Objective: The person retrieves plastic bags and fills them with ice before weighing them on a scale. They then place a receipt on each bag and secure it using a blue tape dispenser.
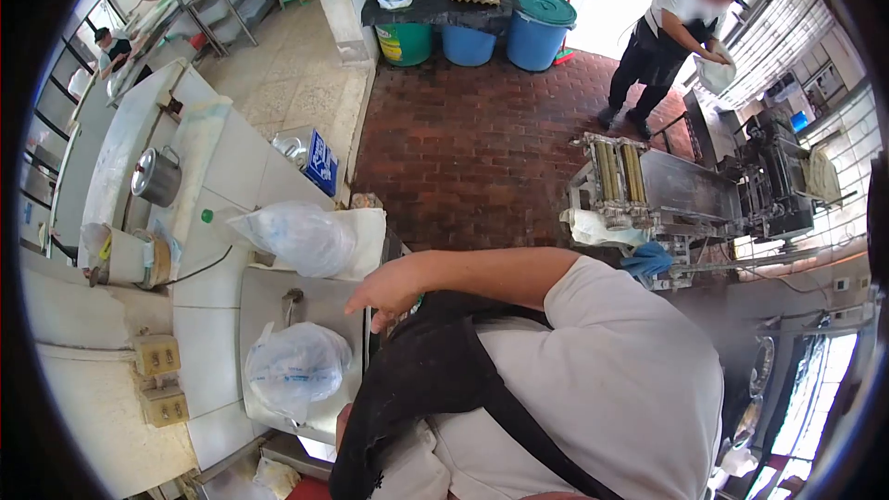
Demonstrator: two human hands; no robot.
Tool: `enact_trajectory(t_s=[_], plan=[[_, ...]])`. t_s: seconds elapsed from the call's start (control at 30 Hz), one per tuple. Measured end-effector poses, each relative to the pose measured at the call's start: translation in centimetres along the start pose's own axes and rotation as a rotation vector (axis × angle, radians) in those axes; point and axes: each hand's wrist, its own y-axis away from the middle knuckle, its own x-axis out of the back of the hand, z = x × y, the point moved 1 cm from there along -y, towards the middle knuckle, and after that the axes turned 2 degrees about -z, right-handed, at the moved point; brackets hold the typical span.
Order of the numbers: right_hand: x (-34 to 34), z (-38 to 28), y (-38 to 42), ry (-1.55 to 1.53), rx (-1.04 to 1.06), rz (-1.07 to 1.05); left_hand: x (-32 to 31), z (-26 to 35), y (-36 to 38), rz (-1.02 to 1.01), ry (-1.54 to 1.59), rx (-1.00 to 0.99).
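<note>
My right hand (384, 292) reaches over the edge of the metal counter (356, 324), its fingers apart and nothing in them. Near its fingertips, a clear plastic bag with pale contents (301, 238) rests on the white surface beyond. Another bulging plastic bag with blue print (296, 368) sits on the metal counter, nearer to me, apart from the hand. Only a small bit of my left hand (344, 421) shows at the counter's edge; my apron hides its fingers.
A co-worker (681, 32) stands at the back right, holding a white bag. A roller machine (620, 176) is at the right. Lidded buckets (539, 37) line the back wall. A metal pot (157, 176) and a blue box (320, 167) are at the left.
</note>
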Motion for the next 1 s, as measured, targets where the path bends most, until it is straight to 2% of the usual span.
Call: enact_trajectory(t_s=[0.2, 0.33, 0.4, 0.43, 0.5, 0.53, 0.6, 0.63, 0.77, 0.87, 0.9, 0.97, 1.0], plan=[[0.3, -0.9, 1.2, -0.069, -0.026, -0.018, 0.7, 1.9, -0.9, 0.035, 0.016, -0.105], [-0.9, 0.0, 1.0, -0.036, 0.008, 0.018, 1.1, 4.7, -0.5, -0.045, -0.038, -0.129], [-0.6, -0.8, 1.6, -0.049, -0.035, 0.009, 1.1, 4.7, -0.4, 0.111, -0.072, -0.029], [-0.5, -1.0, 1.7, -0.047, -0.034, 0.01, 1.3, 4.1, -0.7, 0.113, -0.072, -0.031], [-0.3, -1.1, 1.9, -0.044, -0.029, -0.007, 1.2, 3.0, -1.3, -0.173, 0.856, 0.17], [-0.2, -1.1, 2.0, -0.04, -0.028, -0.005, 1.1, 2.5, -1.6, -0.172, 0.856, 0.166], [-0.1, -1.2, 1.8, -0.078, -0.06, -0.011, 0.8, 3.0, -1.2, 0.047, 0.147, 0.128], [-0.1, -1.2, 1.6, -0.074, -0.056, -0.011, 1.1, 3.2, -1.2, 0.088, 0.017, 0.085], [-0.5, -0.9, 0.6, -0.076, -0.026, 0.002, 3.6, 3.2, -0.8, 0.046, -0.15, -0.046], [-0.4, -1.0, -0.1, -0.055, 0.008, -0.018, 7.4, 3.7, 1.3, 0.008, -0.697, -0.18], [-0.3, -1.2, -0.4, -0.031, 0.02, -0.029, 8.6, 3.9, 1.6, 0.073, -0.742, -0.195], [0.0, -1.6, -0.5, -0.009, 0.061, -0.011, 10.4, 0.5, 0.1, 0.497, -0.056, -0.289], [0.0, -2.1, -0.9, 0.01, 0.105, 0.011, 11.3, 2.5, 1.6, 0.746, -0.404, -0.533]])
